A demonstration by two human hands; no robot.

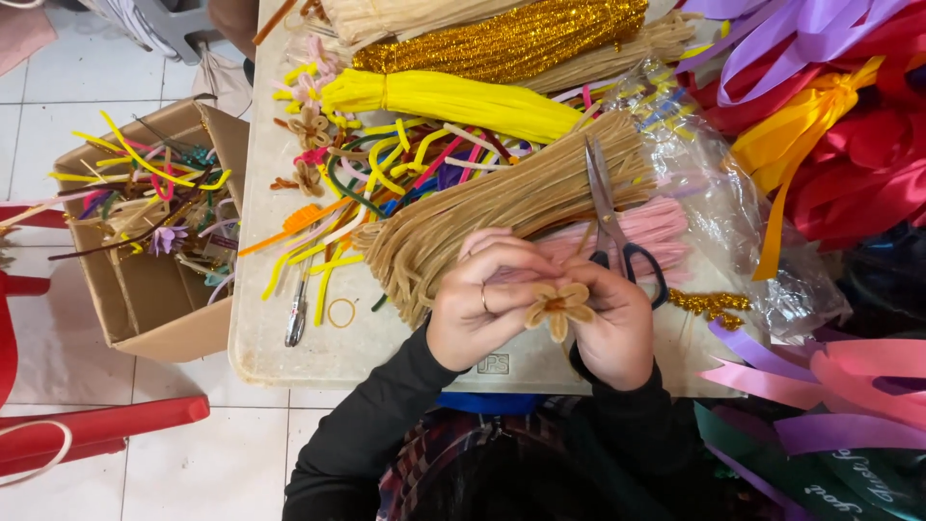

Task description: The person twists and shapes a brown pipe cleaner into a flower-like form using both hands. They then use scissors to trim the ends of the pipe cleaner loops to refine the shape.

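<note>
left hand [482, 307]: fingers curled in, pinching the left side of the tan pipe-cleaner flower [558, 305]; a ring shows on one finger.
right hand [612, 328]: closed round the flower's right side and stem, thumb pressing the petals from below.
flower: held between both hands, just above the table's [289, 338] near edge, petals looped out from a tight middle.
behind the hands: a thick tan pipe-cleaner bundle [511, 207] runs across the table, with a pink bundle [637, 232] just beside it.
scissors [610, 222]: lying blades-open on the tan bundle, black handles touching the right hand's knuckles.
far edge: yellow bundle [453, 101] and glittery gold bundle [502, 39], loose coloured stems between.
left edge: orange-handled tool [294, 220] and a small loop near the corner.
off the table: cardboard box [145, 241] of scraps to the left, ribbons [830, 125] piled to the right.
risk, blades: scissors sit very close; a jerk of the right hand could likely catch them.
risk, shape: too hard a squeeze may flatten the loops or let the centre twist slip loose.
</note>
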